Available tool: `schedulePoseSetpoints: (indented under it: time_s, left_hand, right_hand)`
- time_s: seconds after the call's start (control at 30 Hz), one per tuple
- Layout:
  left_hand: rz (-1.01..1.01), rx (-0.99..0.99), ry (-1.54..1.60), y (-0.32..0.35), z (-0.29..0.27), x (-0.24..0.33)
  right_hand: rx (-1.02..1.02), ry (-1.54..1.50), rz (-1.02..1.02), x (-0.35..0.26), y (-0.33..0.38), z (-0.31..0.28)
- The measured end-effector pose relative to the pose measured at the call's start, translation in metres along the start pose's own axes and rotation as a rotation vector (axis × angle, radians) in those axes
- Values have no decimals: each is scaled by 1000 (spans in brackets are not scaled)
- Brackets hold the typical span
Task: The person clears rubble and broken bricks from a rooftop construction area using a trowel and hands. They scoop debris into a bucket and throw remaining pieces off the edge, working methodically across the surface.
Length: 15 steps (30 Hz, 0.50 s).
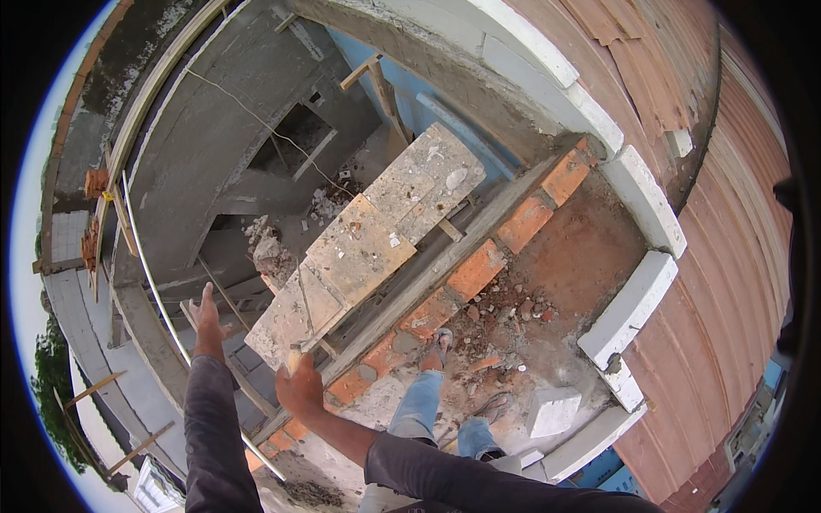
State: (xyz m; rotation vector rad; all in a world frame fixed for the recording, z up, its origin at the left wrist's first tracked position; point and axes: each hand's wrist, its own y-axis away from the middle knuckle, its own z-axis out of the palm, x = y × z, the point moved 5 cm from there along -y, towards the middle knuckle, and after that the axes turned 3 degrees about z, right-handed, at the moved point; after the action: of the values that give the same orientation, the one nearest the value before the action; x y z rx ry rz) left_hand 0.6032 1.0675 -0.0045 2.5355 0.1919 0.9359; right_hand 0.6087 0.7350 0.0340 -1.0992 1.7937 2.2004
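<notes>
This is a building site, seen from the top of an unfinished house. Just beyond the hands a course of bare red bricks runs beside a mortar-splashed plank platform. White blocks line the edge to their right, rubble lies between, and raw concrete walls drop away below them.

Colours and patterns, as showing:
- Bricks: showing orange-red, laid in a row with grey mortar between.
- Blocks: showing white, edging the wall.
- Boards: showing pale beige, speckled with white and grey mortar stains.
- Roof sheeting: showing reddish-brown, ribbed in fine parallel lines.
- Sleeves: showing dark grey.
- Jeans: showing light blue.
- Wall panel: showing bright blue.
- Concrete slab: showing dull grey.
</notes>
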Motion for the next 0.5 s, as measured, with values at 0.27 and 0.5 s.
schedulePoseSetpoints:
  time_s: [0.27, 0.5]
  left_hand:
    - [480, -225, -1076, 20, -37, -118]
    - [370, -1127, -814, 356, 242, -337]
  right_hand:
    - [240, 114, 106, 207, 55, -213]
    - [715, -420, 838, 568, 199, -432]
